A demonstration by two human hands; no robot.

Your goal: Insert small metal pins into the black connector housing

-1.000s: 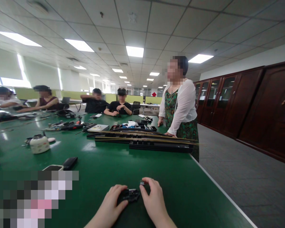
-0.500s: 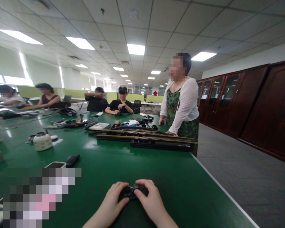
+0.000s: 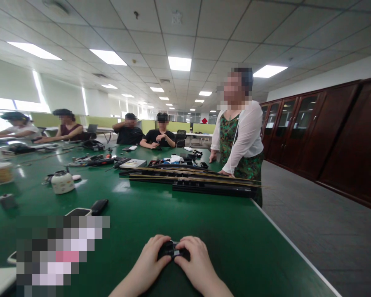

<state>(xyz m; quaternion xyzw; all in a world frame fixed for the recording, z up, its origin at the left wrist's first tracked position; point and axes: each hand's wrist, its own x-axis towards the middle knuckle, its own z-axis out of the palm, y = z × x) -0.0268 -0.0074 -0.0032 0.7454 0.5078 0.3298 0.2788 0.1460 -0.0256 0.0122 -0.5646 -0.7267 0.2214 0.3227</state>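
Note:
A small black part with a grey metallic piece on it (image 3: 172, 250) lies between my two hands, just over the green tabletop (image 3: 136, 216) near its front edge. My left hand (image 3: 153, 255) closes on its left end, thumb below and fingers above. On the other side, my right hand (image 3: 194, 256) pinches the right end the same way. Fingers cover both ends, so I cannot tell exactly what kind of part it is.
Long black bars with thin yellowish rods (image 3: 188, 181) lie across the table ahead. To the left are a white jar (image 3: 62, 182), a black wallet-like object (image 3: 99, 207) and a blurred-out patch. A person (image 3: 241, 136) stands at the table's right side; several others sit farther back.
My right fingers have shifted on the black part, and its grey piece now sits lower between my hands. The whole view has swung slightly to the left.

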